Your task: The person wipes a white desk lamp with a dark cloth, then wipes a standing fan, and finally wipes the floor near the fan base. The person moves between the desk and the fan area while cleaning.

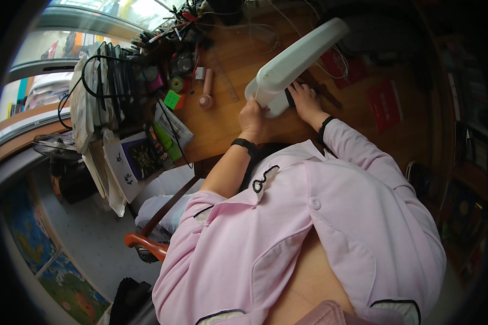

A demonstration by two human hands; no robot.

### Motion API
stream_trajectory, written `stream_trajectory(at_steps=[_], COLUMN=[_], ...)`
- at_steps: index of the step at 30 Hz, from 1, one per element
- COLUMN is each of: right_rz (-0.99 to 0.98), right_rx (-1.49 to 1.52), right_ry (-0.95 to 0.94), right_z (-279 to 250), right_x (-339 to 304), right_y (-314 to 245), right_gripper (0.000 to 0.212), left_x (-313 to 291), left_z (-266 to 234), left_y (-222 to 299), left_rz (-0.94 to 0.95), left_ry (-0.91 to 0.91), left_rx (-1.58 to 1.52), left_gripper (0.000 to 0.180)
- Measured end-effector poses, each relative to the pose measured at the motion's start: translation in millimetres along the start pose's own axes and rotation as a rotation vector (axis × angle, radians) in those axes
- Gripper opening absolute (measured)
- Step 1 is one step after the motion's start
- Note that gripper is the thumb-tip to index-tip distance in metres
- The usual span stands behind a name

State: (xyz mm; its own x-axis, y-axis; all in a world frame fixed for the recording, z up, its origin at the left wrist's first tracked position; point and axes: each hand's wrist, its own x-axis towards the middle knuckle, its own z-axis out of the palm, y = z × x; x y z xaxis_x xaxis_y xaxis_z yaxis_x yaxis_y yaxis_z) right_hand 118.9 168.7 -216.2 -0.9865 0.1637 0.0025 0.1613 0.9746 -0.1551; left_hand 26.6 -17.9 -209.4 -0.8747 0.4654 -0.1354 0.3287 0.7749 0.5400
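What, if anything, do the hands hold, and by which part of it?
The left hand holds the lamp by its stem, near the base. Whether the right hand holds anything cannot be told.

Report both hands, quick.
Left hand: closed on the white desk lamp, near its base.
Right hand: beside the base; grip cannot be told.

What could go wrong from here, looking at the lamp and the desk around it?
The white lamp slants far out to the right, so it might tip if the left hand slipped. The pink handheld fan lies nearby on the desk and could roll if bumped.
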Motion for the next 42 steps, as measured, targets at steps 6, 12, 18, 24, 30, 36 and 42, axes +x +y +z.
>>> stream_trajectory(at_steps=[6,12,18,24,30,36,42], right_rz=[-0.325,-0.131,-0.354,-0.251,-0.150,-0.089,-0.038], right_rx=[-0.052,-0.038,-0.120,-0.030,-0.010,0.007,0.081], right_ry=[-0.091,-0.051,-0.105,-0.137,-0.162,-0.109,-0.042], right_z=[-4.1,-4.8,-8.6,-11.6,-4.6,-7.6,-7.2], right_x=[-43.9,-33.9,-44.5,-45.6,-43.4,-59.4,-34.6], right_y=[-27.8,-7.7,-3.9,16.6,15.1,-4.2,22.9], right_gripper=[0.043,0.040,0.042,0.050,0.044,0.042,0.042], left_x=[2.6,5.4,-14.9,-25.1,-32.2,-52.8,-63.4], left_z=[-4.3,-10.1,1.5,9.4,5.2,14.8,28.9], left_y=[-17.3,-20.0,-10.2,-11.7,-0.9,18.1,38.5], left_rz=[0.257,0.314,0.293,0.340,0.368,0.305,0.428], left_ry=[-0.018,-0.051,0.017,0.067,-0.005,-0.009,-0.029], left_rx=[0.137,0.216,0.272,0.229,0.226,0.202,0.126], left_gripper=[0.041,0.042,0.034,0.036,0.036,0.034,0.023])
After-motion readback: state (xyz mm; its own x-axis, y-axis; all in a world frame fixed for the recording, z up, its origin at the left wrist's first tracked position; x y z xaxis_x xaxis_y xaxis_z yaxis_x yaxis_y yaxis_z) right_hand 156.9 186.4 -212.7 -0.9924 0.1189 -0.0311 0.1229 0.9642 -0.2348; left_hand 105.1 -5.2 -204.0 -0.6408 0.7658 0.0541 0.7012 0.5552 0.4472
